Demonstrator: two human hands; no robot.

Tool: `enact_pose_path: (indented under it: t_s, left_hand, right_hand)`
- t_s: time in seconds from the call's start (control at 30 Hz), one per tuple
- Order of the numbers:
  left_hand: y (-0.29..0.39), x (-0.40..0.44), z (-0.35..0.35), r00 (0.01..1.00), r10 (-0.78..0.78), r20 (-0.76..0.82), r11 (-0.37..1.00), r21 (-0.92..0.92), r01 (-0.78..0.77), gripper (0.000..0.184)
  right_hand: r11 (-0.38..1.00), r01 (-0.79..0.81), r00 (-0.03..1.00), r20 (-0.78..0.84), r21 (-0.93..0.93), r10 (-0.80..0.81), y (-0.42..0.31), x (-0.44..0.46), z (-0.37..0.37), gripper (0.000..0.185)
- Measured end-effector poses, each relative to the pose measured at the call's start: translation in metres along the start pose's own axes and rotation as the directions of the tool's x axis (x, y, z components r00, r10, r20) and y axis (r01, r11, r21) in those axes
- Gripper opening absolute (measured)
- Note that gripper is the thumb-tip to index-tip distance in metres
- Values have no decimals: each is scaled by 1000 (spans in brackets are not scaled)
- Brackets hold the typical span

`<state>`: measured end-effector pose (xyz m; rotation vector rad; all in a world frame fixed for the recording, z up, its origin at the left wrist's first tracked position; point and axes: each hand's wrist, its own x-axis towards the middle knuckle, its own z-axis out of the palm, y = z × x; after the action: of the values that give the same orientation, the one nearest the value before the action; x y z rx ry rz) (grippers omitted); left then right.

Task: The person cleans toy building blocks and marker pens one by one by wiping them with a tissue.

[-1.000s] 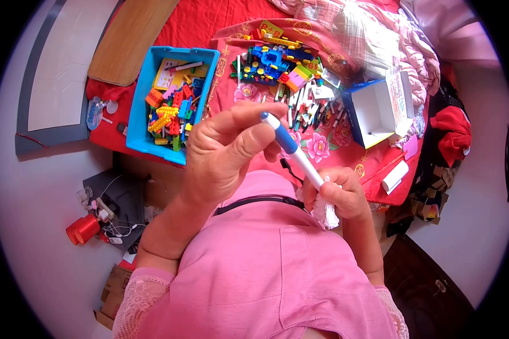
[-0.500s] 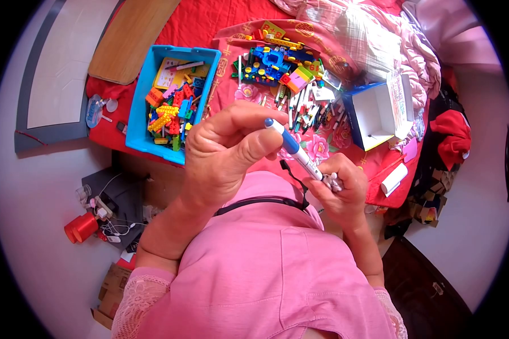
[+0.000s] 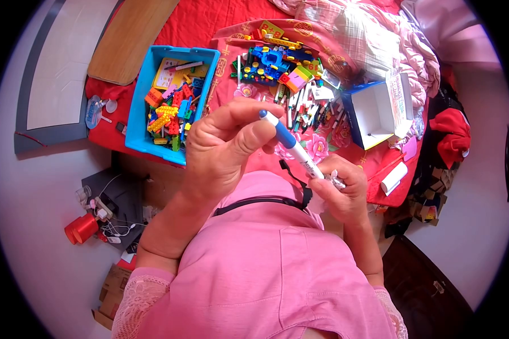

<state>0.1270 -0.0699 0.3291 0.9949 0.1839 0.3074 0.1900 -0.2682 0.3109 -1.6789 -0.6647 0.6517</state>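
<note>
A white marker with a blue cap (image 3: 291, 144) slants between my two hands. Its blue-tipped cap end is pinched by the thumb and fingers of my left hand (image 3: 226, 144). Around the marker's lower end my right hand (image 3: 343, 189) is closed, and a crumpled white tissue (image 3: 336, 179) sticks out of its fingers. Beyond the hands, a pile of markers (image 3: 308, 107) lies on the flowered red cloth (image 3: 226, 51), beside blue, yellow and green toy pieces (image 3: 271, 59).
A blue bin (image 3: 134, 133) with colored bricks stands at the left. To the right are an open white and blue box (image 3: 373, 110) and a white roll (image 3: 394, 178). A wooden board (image 3: 130, 39) lies at the back left.
My right hand has turned and shifted slightly on the marker, so printing on its barrel now shows. Less of the tissue hangs below the hand. The left hand has barely moved.
</note>
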Motion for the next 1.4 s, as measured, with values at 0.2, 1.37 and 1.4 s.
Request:
enact_pose_path:
  t_s: [0.2, 1.37, 1.4]
  left_hand:
    - [-12, 0, 2, 975, -213, -63, 964, -174, 199, 24]
    - [-1, -2, 4, 992, -120, 49, 985, -120, 125, 21]
    - [-1, -3, 4, 991, -124, 46, 984, -125, 128, 21]
  right_hand:
    - [972, -160, 986, -15, 171, 165, 8, -5, 8, 10]
    - [957, -114, 961, 273, 266, 39, 9, 2, 2, 10]
    - [947, -133, 965, 255, 291, 57, 9, 1, 2, 9]
